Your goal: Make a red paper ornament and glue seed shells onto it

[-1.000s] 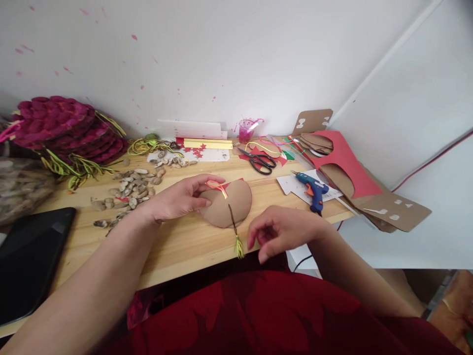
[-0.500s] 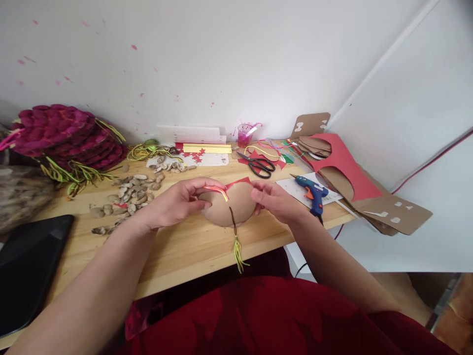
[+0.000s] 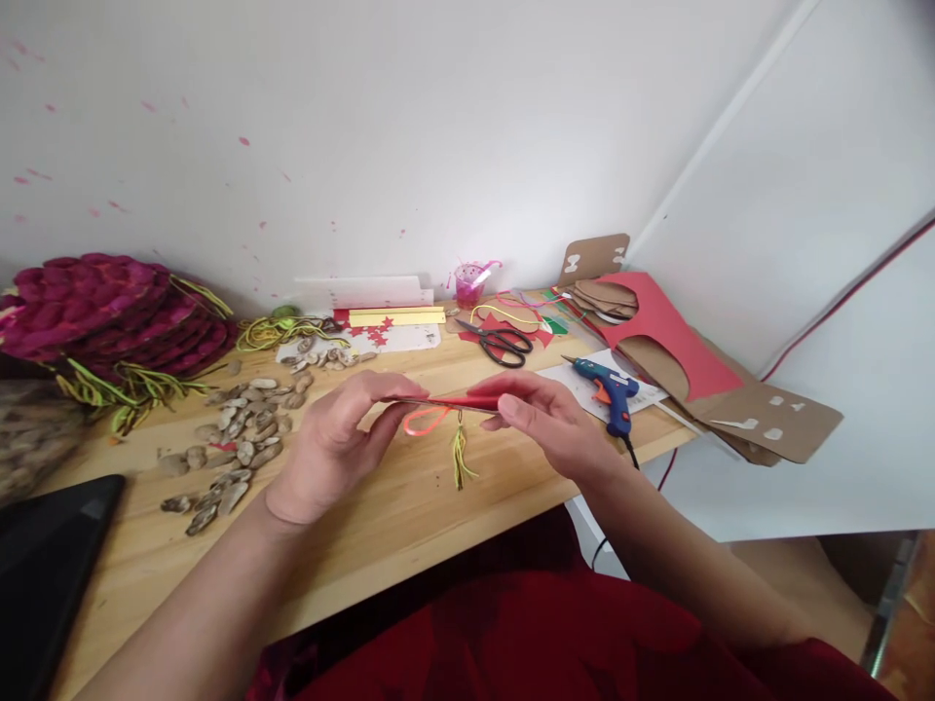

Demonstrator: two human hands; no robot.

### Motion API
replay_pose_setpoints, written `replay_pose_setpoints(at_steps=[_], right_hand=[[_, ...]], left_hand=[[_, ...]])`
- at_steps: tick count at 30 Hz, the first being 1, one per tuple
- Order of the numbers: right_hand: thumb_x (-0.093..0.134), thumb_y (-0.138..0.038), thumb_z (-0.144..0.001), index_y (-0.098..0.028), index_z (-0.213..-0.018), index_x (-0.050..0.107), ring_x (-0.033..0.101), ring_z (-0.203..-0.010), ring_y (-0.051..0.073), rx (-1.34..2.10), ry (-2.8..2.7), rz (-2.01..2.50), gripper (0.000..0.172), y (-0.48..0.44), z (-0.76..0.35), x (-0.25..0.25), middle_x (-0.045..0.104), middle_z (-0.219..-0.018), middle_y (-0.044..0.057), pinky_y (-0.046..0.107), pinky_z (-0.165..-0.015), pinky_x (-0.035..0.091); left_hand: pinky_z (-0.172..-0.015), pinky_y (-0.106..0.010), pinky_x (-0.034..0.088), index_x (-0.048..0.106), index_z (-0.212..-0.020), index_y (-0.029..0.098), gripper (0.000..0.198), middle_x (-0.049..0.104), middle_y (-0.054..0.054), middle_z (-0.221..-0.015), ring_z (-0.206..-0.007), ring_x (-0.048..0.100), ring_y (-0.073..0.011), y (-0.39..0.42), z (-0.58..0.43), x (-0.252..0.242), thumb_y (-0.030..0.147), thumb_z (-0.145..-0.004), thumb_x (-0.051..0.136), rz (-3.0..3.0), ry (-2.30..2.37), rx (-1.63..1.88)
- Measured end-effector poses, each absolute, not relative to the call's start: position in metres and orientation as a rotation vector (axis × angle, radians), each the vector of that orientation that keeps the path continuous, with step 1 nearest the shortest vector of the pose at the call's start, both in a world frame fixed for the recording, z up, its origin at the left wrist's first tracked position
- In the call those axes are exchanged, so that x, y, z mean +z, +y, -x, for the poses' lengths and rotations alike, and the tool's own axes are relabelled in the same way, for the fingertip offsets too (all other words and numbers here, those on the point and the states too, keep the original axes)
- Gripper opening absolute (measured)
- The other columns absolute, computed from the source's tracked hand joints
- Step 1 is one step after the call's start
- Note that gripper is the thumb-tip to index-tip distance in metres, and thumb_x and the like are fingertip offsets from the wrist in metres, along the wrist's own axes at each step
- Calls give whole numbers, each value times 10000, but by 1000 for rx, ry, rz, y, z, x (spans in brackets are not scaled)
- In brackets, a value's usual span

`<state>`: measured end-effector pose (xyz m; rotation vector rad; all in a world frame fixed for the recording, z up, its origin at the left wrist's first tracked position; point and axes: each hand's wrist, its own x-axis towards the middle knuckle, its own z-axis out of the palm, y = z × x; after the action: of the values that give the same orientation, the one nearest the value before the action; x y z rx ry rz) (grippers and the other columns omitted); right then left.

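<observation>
Between my hands a thin disc of cardboard and red paper point(image 3: 460, 400) is held nearly edge-on above the table. My left hand point(image 3: 347, 419) pinches its left edge, thumb below and fingers on top. On the right edge, my right hand point(image 3: 544, 414) is closed with the thumb at the near side. An orange-pink cord loop point(image 3: 428, 421) hangs under the disc near my left fingers. A yellow-green yarn tassel point(image 3: 460, 458) dangles from the disc's middle on a dark cord. The disc's flat faces are mostly hidden at this angle.
Peanut shells point(image 3: 248, 419) lie to the left, by a black tablet-like slab point(image 3: 58, 565). Black scissors point(image 3: 501, 343) and a blue glue gun point(image 3: 614, 389) lie to the right. Behind are a pink-stained cup point(image 3: 468, 284), red paper stars point(image 3: 376, 333) and purple braided pieces point(image 3: 117, 312).
The disc has been tilted from showing its brown cardboard face to nearly edge-on, with red on top. The cord loop and tassel now hang below it. The head view has shifted slightly.
</observation>
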<state>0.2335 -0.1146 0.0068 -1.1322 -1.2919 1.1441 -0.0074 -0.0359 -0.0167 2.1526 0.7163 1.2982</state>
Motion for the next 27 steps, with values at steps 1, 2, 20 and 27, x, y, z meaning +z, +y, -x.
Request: replay_pose_setpoints(at_steps=[1, 2, 20, 27], right_hand=[[773, -464, -860, -245, -965, 793, 682, -835, 164, 1114, -1294, 1130, 244, -115, -233, 8, 747, -933, 33, 313, -777, 602], [778, -449, -855, -239, -922, 795, 680, -811, 158, 1084, -1284, 1129, 221, -115, -232, 9, 744, -895, 28, 308, -772, 596], [693, -379, -947, -263, -940, 780, 689, -742, 162, 327, -1123, 1128, 145, -121, -231, 18, 762, -871, 14, 313, -681, 578], [772, -440, -871, -258, -906, 742, 608, -569, 120, 144, -829, 982, 188, -116, -267, 27, 708, -834, -14, 273, -497, 524]], left_hand=[[-820, -358, 577, 752, -1070, 311, 238, 792, -34, -977, -892, 736, -221, -36, 7, -17, 168, -882, 730, -2216, 666, 1316], [-803, -347, 577, 736, -1098, 307, 278, 793, -29, -986, -888, 737, -209, -35, 8, -17, 127, -888, 713, -2295, 594, 1331], [-900, -433, 597, 707, -970, 133, 320, 715, -157, -1185, -1103, 701, -288, -42, 13, -8, -70, -737, 790, -2703, 340, 1746], [-843, -441, 625, 681, -1060, 118, 329, 757, -135, -1029, -1026, 728, -267, -40, 16, -4, -83, -801, 704, -2684, 245, 1588]])
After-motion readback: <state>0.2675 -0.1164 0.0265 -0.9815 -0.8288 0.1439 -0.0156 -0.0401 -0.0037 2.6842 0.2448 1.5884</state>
